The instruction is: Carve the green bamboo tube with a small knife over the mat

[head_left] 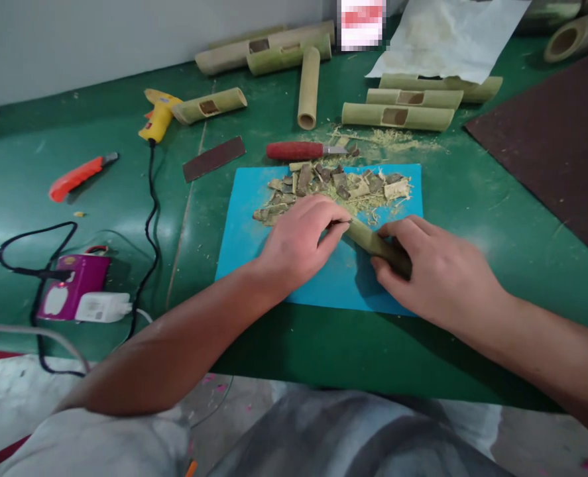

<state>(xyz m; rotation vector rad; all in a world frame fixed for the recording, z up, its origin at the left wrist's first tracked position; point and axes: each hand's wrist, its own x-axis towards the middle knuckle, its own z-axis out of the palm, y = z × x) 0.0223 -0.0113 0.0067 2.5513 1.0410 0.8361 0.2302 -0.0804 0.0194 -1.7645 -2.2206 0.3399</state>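
Over the blue mat point(244, 232), my right hand point(437, 271) is closed around the near right end of a green bamboo tube point(366, 236), which lies slanted. At the tube's far left end is my left hand point(306, 238), thumb and forefinger pinched on a thin dark piece, mostly hidden by the fingers. Bamboo scraps point(343, 182) and pale shavings are heaped on the mat behind my left hand. Just past the mat's back edge lies a red-handled carving knife point(296, 151), its blade pointing right.
Cut bamboo tubes point(398, 117) lie toward the back. On the left are a yellow glue gun point(159, 116), an orange utility knife point(79, 177) and a purple box point(77, 285) with cords. A dark sandpaper strip point(214, 159) and a large brown sheet point(547, 146) flank the mat.
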